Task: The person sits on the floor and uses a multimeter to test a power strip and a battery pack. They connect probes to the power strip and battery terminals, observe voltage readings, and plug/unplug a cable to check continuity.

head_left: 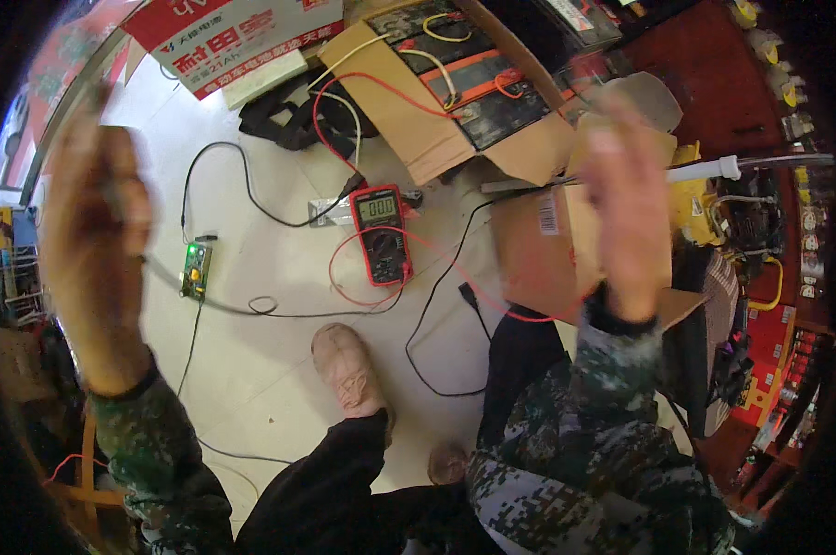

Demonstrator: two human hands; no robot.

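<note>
My left hand (99,240) is raised at the left, smeared by motion. A black test lead (316,313) runs from the multimeter toward it; whether the fingers hold the lead's end I cannot make out. At the right, my right hand (626,203) is up in front of a cardboard box (538,250), also blurred. The red test lead (464,282) bends toward its wrist, its end hidden. Between the hands, a red-and-black digital multimeter (381,236) lies on the floor with its display lit. Nearer my left hand is a small circuit board (196,268) with a glowing green light and black cables.
An open carton (436,148) at the back holds several black batteries (501,111) with red and pale wires. A red-and-white box (242,46) stands at the far left. Black cables (418,324) loop over the floor by my shoe (348,370). Shelves of goods (797,370) line the right side.
</note>
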